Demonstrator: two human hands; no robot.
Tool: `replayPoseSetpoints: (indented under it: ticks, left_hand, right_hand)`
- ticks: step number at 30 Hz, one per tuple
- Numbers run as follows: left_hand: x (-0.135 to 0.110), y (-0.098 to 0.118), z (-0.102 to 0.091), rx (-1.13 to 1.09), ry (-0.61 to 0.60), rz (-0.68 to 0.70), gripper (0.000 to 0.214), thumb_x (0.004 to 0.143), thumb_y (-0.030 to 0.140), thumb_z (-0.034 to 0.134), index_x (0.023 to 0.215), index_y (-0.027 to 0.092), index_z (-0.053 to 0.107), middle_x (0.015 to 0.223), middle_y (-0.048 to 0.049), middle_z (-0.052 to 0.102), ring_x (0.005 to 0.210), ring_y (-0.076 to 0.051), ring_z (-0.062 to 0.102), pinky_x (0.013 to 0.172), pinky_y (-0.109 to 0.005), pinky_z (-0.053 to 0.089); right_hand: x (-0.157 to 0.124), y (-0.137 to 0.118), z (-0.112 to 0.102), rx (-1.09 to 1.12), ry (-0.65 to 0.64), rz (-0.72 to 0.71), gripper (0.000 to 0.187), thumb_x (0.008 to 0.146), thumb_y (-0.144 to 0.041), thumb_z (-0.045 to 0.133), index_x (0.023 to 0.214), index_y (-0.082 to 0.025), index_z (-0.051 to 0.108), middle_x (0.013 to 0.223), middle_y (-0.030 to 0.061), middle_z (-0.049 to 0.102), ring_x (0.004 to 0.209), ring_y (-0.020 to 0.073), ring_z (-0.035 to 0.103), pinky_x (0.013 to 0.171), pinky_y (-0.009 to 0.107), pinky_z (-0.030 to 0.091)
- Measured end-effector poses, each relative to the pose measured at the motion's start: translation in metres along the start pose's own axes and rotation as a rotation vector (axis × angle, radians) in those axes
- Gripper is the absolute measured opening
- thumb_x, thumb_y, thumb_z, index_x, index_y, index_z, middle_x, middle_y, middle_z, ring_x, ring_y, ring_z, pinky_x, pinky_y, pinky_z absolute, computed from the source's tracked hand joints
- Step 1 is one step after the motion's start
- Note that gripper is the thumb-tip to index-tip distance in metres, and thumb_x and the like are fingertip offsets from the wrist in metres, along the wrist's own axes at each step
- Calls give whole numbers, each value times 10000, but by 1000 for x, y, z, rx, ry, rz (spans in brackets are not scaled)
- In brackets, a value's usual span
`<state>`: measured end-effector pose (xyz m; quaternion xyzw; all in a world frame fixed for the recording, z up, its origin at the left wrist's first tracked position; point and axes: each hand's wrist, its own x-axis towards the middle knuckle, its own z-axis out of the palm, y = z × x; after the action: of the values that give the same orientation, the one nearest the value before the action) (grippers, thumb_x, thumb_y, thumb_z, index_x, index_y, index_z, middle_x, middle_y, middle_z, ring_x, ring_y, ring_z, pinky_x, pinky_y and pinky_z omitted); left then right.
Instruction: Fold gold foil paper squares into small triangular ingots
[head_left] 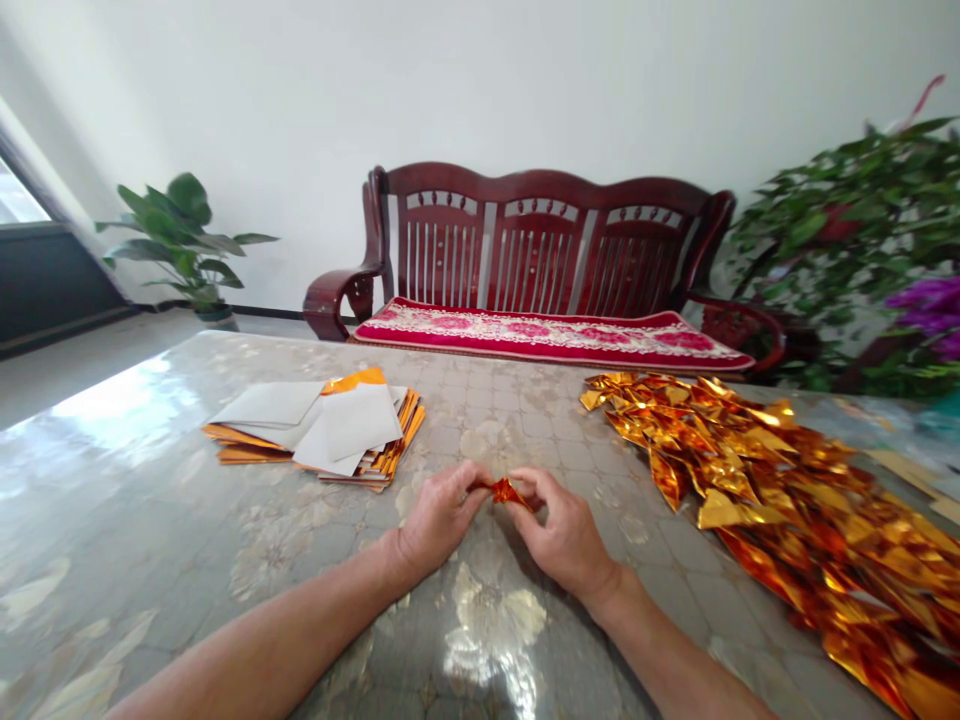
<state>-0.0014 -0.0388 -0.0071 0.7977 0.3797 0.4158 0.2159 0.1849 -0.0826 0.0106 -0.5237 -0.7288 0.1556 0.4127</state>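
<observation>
Between my two hands is a small folded piece of gold foil paper point(507, 492), held just above the table. My left hand point(444, 505) pinches its left end, and my right hand point(561, 525) grips the right end with thumb and fingers. Parts of the paper are hidden behind the fingers. To the left lies a stack of foil paper sheets point(349, 430), white on one face and orange-gold on the other. A large heap of folded gold foil pieces point(780, 500) spreads along the right side.
The table point(300, 560) has a glossy, flower-patterned cover. Behind it stands a dark red wooden bench point(540, 240) with a red and white seat cover point(555, 332). Potted plants point(180, 240) flank it. Clear plastic point(862, 425) lies at the far right.
</observation>
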Motion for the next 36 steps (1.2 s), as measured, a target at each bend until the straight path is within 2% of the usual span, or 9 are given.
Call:
replayPoseSetpoints:
  ticks: [3, 6, 12, 15, 28, 33, 36]
  left_hand:
    - [-1, 0, -2, 61, -29, 45, 91, 911, 148, 572, 923, 215, 633, 820, 20, 703, 773, -117, 665, 732, -203, 494]
    - [-2, -1, -3, 113, -37, 71, 97, 930, 169, 556, 943, 221, 636, 831, 12, 708, 776, -122, 666, 731, -207, 495]
    - [-5, 0, -4, 167, -80, 153, 110, 950, 184, 546, 981, 234, 639, 852, 7, 711, 805, -123, 668, 756, -204, 492]
    - [-6, 2, -3, 169, -76, 164, 113, 950, 180, 545, 983, 234, 639, 844, 8, 709, 793, -121, 665, 747, -200, 489]
    - [-7, 7, 0, 141, -126, 107, 99, 947, 191, 546, 960, 234, 634, 850, 20, 706, 802, -119, 665, 754, -202, 490]
    - [-3, 8, -1, 108, -106, 6, 118, 907, 139, 562, 955, 231, 618, 851, 24, 716, 799, -123, 677, 745, -208, 504]
    - [-1, 8, -1, 100, -87, -21, 133, 888, 122, 570, 952, 232, 609, 845, 27, 719, 797, -126, 683, 742, -211, 512]
  right_hand:
    - [0, -1, -2, 30, -34, -4, 255, 919, -274, 558, 1160, -214, 615, 883, 8, 744, 787, 148, 702, 745, 246, 537]
    - [0, 3, -1, 33, -15, 31, 281, 916, -258, 552, 1182, -211, 630, 873, 12, 752, 770, 157, 706, 742, 263, 542]
    - [2, 9, 4, -4, 33, 29, 154, 888, -230, 582, 952, -236, 722, 926, 24, 769, 844, 183, 718, 763, 274, 541]
    - [3, 7, 3, -14, 39, 19, 150, 877, -213, 586, 924, -239, 726, 890, 14, 768, 811, 178, 716, 739, 264, 531]
    - [3, 2, -2, -213, 44, -29, 187, 879, -198, 567, 781, -249, 718, 746, -3, 739, 701, 163, 688, 649, 244, 470]
    - [4, 3, 2, -152, 50, 42, 169, 882, -223, 564, 917, -248, 728, 865, 17, 773, 787, 185, 720, 703, 267, 518]
    - [4, 3, 2, -102, 69, 74, 190, 870, -231, 574, 994, -231, 718, 836, 28, 775, 758, 193, 726, 686, 276, 535]
